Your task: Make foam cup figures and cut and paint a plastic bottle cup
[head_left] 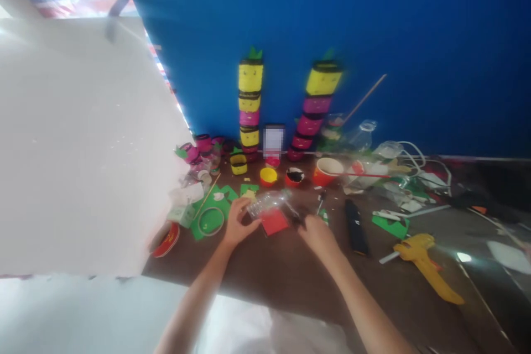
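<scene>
My left hand (239, 222) is closed around the base end of a clear plastic bottle (267, 203), which lies on its side above the brown tabletop. The bottle's other end points right. My right hand (318, 237) is closed on a slim tool with a dark handle and a narrow pale blade (292, 209); blur hides its exact kind. The blade's tip is close to the bottle, but whether they touch I cannot tell. Beneath the bottle, between my hands, lies a red sheet (274, 223).
Behind stand yellow cup (269, 177), dark-filled cup (295, 176), paper cup (327, 170) and two stacked yellow-and-pink towers (250, 102). Right lie a black case (355, 227) and yellow glue gun (427, 265). Left are green sheets (226, 194) and a tape ring (211, 222).
</scene>
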Available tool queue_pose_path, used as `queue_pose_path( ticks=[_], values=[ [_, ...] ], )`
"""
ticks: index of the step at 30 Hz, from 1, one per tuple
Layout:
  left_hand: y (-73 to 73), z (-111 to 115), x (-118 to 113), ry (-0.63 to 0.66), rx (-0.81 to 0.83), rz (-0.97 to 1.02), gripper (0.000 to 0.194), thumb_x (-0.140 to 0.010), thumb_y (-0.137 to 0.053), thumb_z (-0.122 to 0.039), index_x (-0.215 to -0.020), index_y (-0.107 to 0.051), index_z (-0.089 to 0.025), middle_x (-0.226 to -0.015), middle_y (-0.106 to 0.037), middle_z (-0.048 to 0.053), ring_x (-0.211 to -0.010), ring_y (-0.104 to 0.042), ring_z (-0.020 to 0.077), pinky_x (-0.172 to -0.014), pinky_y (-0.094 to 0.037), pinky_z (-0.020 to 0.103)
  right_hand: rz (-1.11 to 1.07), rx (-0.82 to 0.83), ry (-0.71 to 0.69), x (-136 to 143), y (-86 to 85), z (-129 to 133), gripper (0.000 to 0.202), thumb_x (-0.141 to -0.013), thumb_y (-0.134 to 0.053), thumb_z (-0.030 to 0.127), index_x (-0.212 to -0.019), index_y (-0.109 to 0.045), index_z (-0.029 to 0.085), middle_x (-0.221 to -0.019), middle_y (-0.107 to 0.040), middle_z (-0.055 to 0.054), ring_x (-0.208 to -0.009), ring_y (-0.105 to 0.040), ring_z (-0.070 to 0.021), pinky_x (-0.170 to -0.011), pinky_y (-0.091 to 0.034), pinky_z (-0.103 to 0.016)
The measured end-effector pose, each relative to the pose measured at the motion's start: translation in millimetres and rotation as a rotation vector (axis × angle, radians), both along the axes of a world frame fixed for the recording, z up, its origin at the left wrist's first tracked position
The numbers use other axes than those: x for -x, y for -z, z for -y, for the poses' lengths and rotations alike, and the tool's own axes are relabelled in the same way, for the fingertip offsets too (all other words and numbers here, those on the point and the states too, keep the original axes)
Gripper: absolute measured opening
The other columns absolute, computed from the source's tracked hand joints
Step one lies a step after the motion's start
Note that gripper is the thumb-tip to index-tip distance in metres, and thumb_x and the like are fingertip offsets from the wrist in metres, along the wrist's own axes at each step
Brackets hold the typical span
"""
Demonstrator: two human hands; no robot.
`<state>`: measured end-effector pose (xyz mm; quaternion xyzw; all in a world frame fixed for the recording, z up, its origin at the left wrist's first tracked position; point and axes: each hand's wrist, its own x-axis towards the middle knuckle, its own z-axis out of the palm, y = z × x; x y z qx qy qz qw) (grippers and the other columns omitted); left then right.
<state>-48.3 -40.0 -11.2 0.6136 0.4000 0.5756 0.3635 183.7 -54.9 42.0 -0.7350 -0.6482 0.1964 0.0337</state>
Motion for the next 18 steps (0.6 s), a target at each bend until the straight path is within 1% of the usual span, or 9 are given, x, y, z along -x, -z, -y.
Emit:
queue_pose_path(
  ticks=[2, 4, 6, 7, 9, 11, 14, 16, 18],
  values=[
    [0.1, -0.4, 0.1, 0.033, -0.024, -0.038, 0.054, -0.065, -0.074, -0.031, -0.115, -0.054, -0.023, -0.115, -0.047, 0.01, -0.113, -0.051, 0.023, -0.091, -0.049, 0.041, -0.047, 0.024, 0.033, -9.8, -2.9, 9.3, 0.011, -0.077, -0.05, 0.017, -0.075, -0.059, 0.012, -0.079, -0.064, -0.015, -0.079, -0.064, -0.0251, -0.063, -0.042, -0.029],
    [0.3, -1.7, 0.8, 0.055, -0.035, -0.078, 0.054, -0.066, -0.074, -0.03, -0.116, -0.055, -0.024, -0.114, -0.049, 0.01, -0.112, -0.052, 0.0227, -0.094, -0.048, 0.042, -0.113, 0.047, 0.066, -21.9, -4.6, 23.6, 0.012, -0.077, -0.05, 0.021, -0.069, -0.056, 0.016, -0.067, -0.064, -0.01, -0.069, -0.064, -0.023, -0.058, -0.042, -0.028],
    [0.1, -3.3, 2.0, 0.061, -0.042, -0.132, 0.055, -0.065, -0.074, -0.029, -0.117, -0.055, -0.024, -0.113, -0.051, 0.01, -0.111, -0.052, 0.0234, -0.096, -0.046, 0.044, -0.227, 0.066, 0.114, -32.2, -4.1, 40.9, 0.015, -0.079, -0.048, 0.031, -0.074, -0.055, 0.018, -0.062, -0.062, -0.005, -0.055, -0.062, -0.0182, -0.049, -0.041, -0.026],
    [-0.2, -4.1, 2.6, 0.062, -0.043, -0.157, 0.055, -0.065, -0.074, -0.028, -0.117, -0.056, -0.024, -0.114, -0.052, 0.011, -0.111, -0.052, 0.0238, -0.097, -0.045, 0.045, -0.34, 0.073, 0.158, -35.3, -3.1, 49.3, 0.018, -0.079, -0.048, 0.035, -0.078, -0.054, 0.018, -0.061, -0.061, -0.003, -0.048, -0.058, -0.0155, -0.045, -0.039, -0.025],
    [-1.4, -5.3, 3.9, 0.076, -0.035, -0.195, 0.056, -0.065, -0.074, -0.028, -0.118, -0.056, -0.025, -0.115, -0.053, 0.011, -0.112, -0.052, 0.0241, -0.098, -0.044, 0.046, -0.724, 0.097, 0.284, -35.9, -0.8, 63.1, 0.028, -0.072, -0.059, 0.045, -0.079, -0.052, 0.019, -0.06, -0.058, 0.0, -0.04, -0.05, -0.0107, -0.037, -0.032, -0.022],
    [-3.2, -5.8, 5.0, 0.092, -0.029, -0.213, 0.057, -0.066, -0.074, -0.028, -0.119, -0.055, -0.026, -0.116, -0.053, 0.011, -0.114, -0.052, 0.0239, -0.099, -0.043, 0.046, -1.036, 0.165, 0.327, -29.3, 0.2, 70.7, 0.04, -0.065, -0.064, 0.054, -0.075, -0.052, 0.018, -0.059, -0.055, 0.002, -0.036, -0.04, -0.0055, -0.034, -0.022, -0.02],
    [-6.2, -5.6, 6.4, 0.104, -0.035, -0.232, 0.056, -0.067, -0.073, -0.028, -0.119, -0.055, -0.026, -0.117, -0.053, 0.011, -0.115, -0.051, 0.0236, -0.1, -0.042, 0.045, -1.266, 0.294, 0.247, -12.5, -0.7, 70.0, 0.051, -0.069, -0.056, 0.065, -0.071, -0.056, 0.015, -0.055, -0.053, 0.001, -0.033, -0.029, -0.0015, -0.034, -0.013, -0.019],
    [-7.9, -5.3, 7.2, 0.114, -0.037, -0.251, 0.055, -0.067, -0.073, -0.028, -0.119, -0.055, -0.025, -0.118, -0.053, 0.011, -0.115, -0.051, 0.0237, -0.1, -0.042, 0.045, -1.324, 0.347, 0.186, -2.3, -1.4, 64.8, 0.053, -0.071, -0.053, 0.066, -0.071, -0.056, 0.014, -0.052, -0.053, 0.001, -0.032, -0.027, -0.0011, -0.034, -0.01, -0.019],
    [-8.9, -5.0, 7.9, 0.124, -0.036, -0.269, 0.055, -0.068, -0.073, -0.028, -0.119, -0.055, -0.025, -0.119, -0.053, 0.012, -0.115, -0.051, 0.0242, -0.1, -0.042, 0.046, -1.333, 0.369, 0.155, 4.3, -1.6, 59.6, 0.052, -0.072, -0.053, 0.065, -0.07, -0.055, 0.014, -0.049, -0.052, 0.002, -0.032, -0.026, -0.0012, -0.034, -0.009, -0.019]
  ],
)
